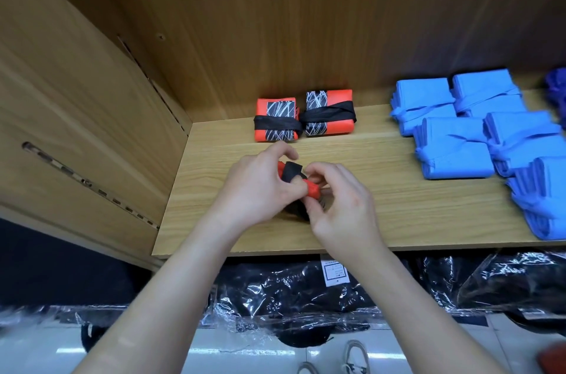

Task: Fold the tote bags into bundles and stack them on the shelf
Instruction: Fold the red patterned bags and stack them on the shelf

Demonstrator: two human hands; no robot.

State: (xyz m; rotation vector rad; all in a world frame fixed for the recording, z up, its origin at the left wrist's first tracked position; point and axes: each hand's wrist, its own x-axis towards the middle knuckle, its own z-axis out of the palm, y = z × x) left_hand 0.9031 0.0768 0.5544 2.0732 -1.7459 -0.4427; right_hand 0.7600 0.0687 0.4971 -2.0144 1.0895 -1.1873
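The head camera looks down at a wooden shelf [398, 205]. Both hands are over the middle of the shelf, close to its front edge.

The left hand [260, 186] has its fingers curled round an orange bundle [313, 189] and holds it. A black strap [291, 170] from the bundle goes over one finger of that hand. The right hand [343, 205] holds the same bundle from the other side. Its thumb and fingers pinch the orange cloth. The two hands meet at the bundle and hide most of it, so only a bit of orange and some black shows. I cannot tell if it rests on the shelf or is just above it.

Behind the hands, near the back wall, two tied orange bundles [275, 119] lie side by side, touching. Each has a black patch with white scribble lines and a black band round its middle.

On the right side of the shelf lie blue bundles [453, 148], close together in rows. Each is tied with its own blue band. A darker blue thing [557, 91] peeks in at the right edge.

On the left is the shelf's side wall [92, 116], with a row of little slots. Under the shelf are black things in shiny plastic bags [291, 291], and one has a white label [335, 274]. At the bottom, shoe tips [355, 355] show on a pale floor.
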